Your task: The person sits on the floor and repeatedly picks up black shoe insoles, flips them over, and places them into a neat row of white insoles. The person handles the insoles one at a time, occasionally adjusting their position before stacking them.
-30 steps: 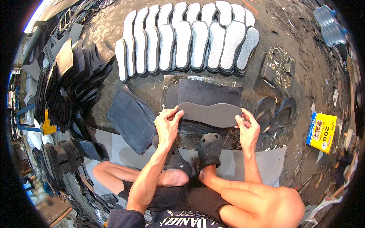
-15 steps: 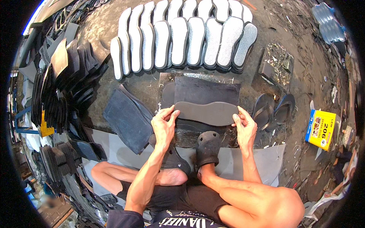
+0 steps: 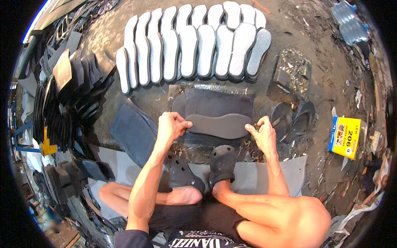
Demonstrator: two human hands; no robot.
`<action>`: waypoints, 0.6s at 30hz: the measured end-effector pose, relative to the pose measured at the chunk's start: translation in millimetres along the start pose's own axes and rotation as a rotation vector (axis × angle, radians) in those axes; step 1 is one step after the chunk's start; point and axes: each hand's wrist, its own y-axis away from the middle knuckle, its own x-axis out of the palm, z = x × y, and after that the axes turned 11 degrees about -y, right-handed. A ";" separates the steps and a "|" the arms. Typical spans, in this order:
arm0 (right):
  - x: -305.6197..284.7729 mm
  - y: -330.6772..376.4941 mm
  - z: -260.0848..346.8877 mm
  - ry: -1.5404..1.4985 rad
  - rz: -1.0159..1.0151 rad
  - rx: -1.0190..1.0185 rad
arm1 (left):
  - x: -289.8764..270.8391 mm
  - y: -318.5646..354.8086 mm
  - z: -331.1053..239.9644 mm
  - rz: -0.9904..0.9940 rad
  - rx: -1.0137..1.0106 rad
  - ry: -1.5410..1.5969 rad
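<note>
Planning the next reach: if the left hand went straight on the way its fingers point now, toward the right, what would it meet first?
The left hand already pinches the left end of the grey sole-shaped piece. Going straight on, it would travel along that piece toward the right hand at its other end; depth is unclear.

A single head-worn fisheye view looks steeply down from above the seated person — close over the knees and feet at the lower edge, forearms reaching up into the middle. The floor (image 3: 124, 99) spreads outward and bends at the rim — farthest ground lies along the top edge.
</note>
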 end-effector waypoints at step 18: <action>18.6 -105.0 97.5 -0.062 -0.102 -0.650 | 6.2 -97.7 -119.4 -0.374 0.544 -0.138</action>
